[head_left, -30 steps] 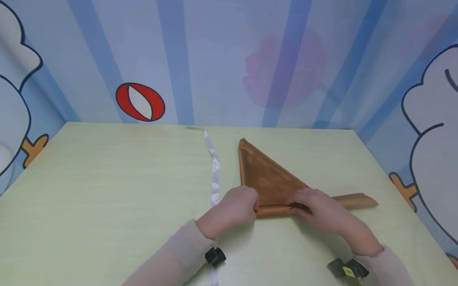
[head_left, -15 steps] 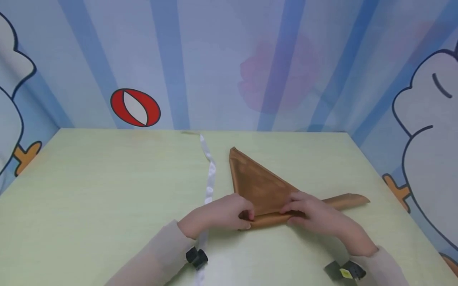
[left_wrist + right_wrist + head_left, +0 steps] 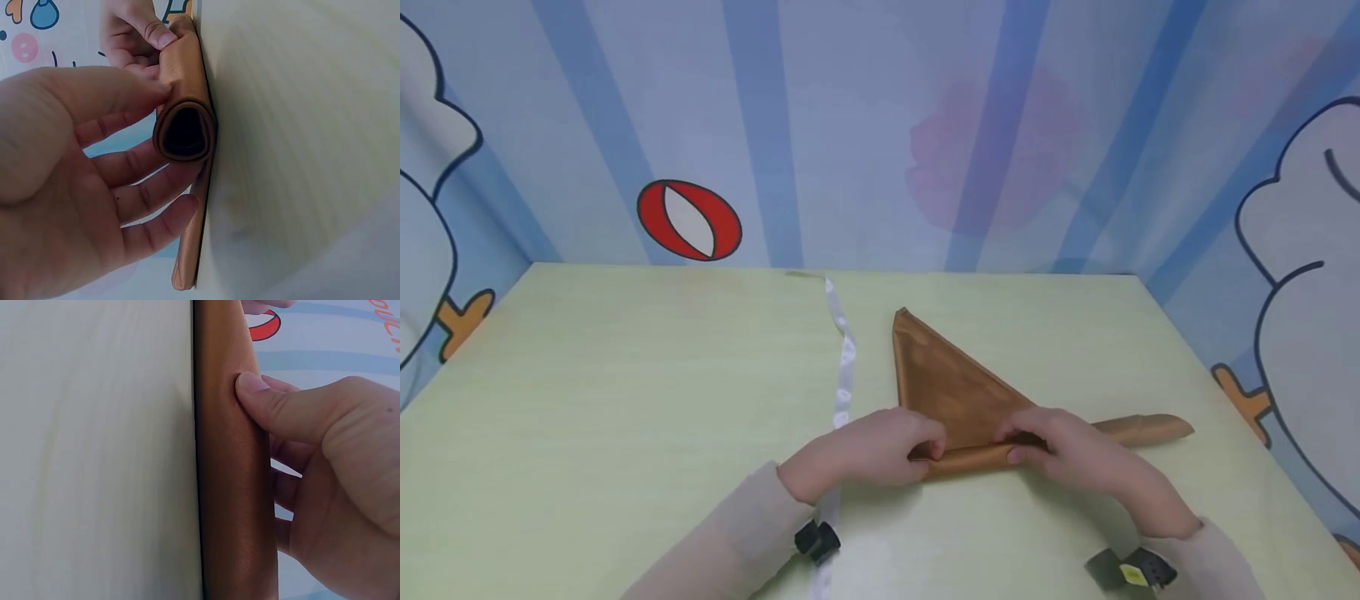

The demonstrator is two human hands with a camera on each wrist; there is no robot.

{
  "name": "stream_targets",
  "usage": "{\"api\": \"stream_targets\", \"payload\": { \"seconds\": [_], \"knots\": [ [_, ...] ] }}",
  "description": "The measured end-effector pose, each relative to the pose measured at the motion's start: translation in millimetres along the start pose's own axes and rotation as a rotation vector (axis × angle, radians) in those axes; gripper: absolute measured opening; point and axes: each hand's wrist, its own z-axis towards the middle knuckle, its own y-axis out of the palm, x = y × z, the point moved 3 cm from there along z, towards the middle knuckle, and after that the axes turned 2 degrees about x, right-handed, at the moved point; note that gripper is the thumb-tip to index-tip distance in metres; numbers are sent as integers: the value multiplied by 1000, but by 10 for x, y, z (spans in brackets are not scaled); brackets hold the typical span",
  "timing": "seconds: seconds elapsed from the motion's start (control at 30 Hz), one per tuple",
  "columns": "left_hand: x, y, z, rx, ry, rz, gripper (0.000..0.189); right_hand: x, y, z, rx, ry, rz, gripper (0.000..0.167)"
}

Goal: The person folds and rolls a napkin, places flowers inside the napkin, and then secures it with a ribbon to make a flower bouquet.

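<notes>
A brown satiny cloth, folded to a triangle, lies on the table with its near edge rolled into a tube. My left hand grips the tube's left end, thumb on the near side and fingers on the far side. Layers show around the hollow end of the roll in the left wrist view. Farther along it, my right hand pinches the tube between thumb and fingers. Past that hand a tapered tail of cloth sticks out to the right. In the right wrist view the thumb presses the smooth roll.
A white ribbon runs front to back across the pale table, partly under my left forearm. Black wrist devices sit at both sleeves. Behind the table stands a blue striped backdrop with printed cartoon shapes.
My left hand has loosened from a tighter fist and shifted slightly left, at the roll's end. The cloth has come a little nearer. My right hand keeps its pinch at about the same place.
</notes>
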Motion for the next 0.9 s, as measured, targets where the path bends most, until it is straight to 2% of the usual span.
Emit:
{"api": "stream_targets", "payload": {
  "seconds": [0.17, 0.47, 0.73, 0.83, 0.9],
  "knots": [
    [-10, 0, 3, 8, -16, 8, 22, -15, -6, 9, 16, 2, 16, 12],
    [-58, -5, 10, 48, -71, -37, 9, -32, -3, 15, 61, -80, -155, 14],
    [-69, -18, -3, 114, -171, -152, 8, -60, -21, 15, 37, -77, -215, 25],
    [-59, -28, -6, 107, -172, -149, 9, -63, -20, 18, 40, -85, -216, 25],
    [-47, -37, -9, 79, -167, -135, 9, -66, -18, 20, 43, -92, -207, 24]
  ]
}}
